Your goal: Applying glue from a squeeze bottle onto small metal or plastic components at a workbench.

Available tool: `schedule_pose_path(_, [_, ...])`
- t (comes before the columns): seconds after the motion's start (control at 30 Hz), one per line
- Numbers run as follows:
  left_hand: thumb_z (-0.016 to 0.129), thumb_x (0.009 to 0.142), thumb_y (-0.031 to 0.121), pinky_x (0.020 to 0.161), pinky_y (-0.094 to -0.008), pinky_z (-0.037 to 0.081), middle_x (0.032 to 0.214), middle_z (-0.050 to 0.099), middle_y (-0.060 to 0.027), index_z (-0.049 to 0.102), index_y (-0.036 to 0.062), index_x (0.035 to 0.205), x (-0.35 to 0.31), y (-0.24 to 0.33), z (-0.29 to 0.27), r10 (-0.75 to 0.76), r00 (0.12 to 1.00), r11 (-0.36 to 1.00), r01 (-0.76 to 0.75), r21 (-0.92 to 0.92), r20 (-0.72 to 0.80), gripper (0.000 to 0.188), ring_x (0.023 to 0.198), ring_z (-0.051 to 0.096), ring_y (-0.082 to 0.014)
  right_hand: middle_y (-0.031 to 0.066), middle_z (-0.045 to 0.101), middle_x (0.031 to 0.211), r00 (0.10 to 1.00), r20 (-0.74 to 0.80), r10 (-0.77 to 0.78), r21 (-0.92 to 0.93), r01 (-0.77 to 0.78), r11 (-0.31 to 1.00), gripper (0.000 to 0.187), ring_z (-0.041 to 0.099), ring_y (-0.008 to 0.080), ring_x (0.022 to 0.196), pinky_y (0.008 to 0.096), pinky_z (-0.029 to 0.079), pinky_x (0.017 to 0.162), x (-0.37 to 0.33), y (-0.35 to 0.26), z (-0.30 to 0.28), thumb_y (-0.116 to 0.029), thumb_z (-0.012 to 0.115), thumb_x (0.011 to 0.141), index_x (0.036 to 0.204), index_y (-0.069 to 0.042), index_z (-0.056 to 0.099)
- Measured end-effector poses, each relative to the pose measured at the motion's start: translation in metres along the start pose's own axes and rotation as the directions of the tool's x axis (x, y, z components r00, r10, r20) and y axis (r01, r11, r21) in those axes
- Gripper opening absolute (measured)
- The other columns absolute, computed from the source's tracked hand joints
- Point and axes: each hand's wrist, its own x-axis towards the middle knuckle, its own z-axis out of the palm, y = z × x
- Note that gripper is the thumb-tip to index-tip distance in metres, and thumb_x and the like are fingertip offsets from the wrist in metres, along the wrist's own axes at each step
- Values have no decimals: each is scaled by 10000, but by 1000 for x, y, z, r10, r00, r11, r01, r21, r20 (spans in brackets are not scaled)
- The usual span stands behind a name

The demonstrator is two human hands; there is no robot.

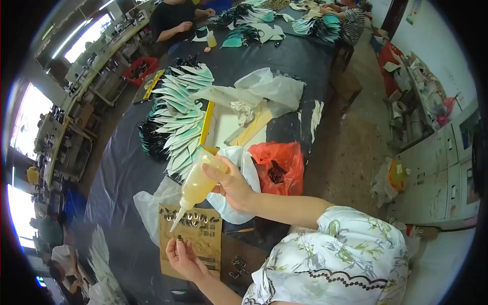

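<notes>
Low on the left of the head view, my left hand point(184, 258) lies palm up over the lower part of a brown cardboard sheet point(213, 239), fingers curled in and pinched on one small dark piece; what that piece is I cannot make out. One row of small dark loops point(195, 219) runs across the top of the cardboard; they are too small for me to count. Above it, my right hand point(231, 184) comes in from the right with the wrist bent, fingers wrapped around one yellowish squeeze bottle point(199, 184). I hold the bottle tilted, its white nozzle pointing down and left, the tip just over the left end of the row of loops. Behind the bottle lies one white plastic bag point(239, 157), and right of that one red plastic bag point(280, 161), both on the black table cover point(122, 173). Farther up the table, fanned piles of pale green cut pieces point(182, 122) lie overlapped.
</notes>
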Motion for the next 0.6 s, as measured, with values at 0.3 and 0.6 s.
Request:
schedule_pose_path(0.3, [536, 775, -17, 691, -271, 491, 806, 554, -57, 544, 7, 862, 3, 22, 38, 153, 980, 973, -172, -156, -126, 90, 737, 570, -149, 45, 493, 1027, 891, 218, -398, -85, 424, 902, 440, 482, 173, 944, 329, 388, 826, -13, -8, -14, -177, 627, 763, 1133, -49, 427])
schedule_pose_path(0.6, [546, 738, -76, 674, -269, 465, 761, 576, -78, 516, -2, 833, -15, 33, 15, 196, 932, 923, -280, -264, -305, 124, 675, 567, -139, 145, 420, 1215, 773, 513, -374, -388, 597, 702, 755, 426, 310, 1120, 448, 318, 955, -24, 22, 12, -629, 446, 735, 1247, -83, 342])
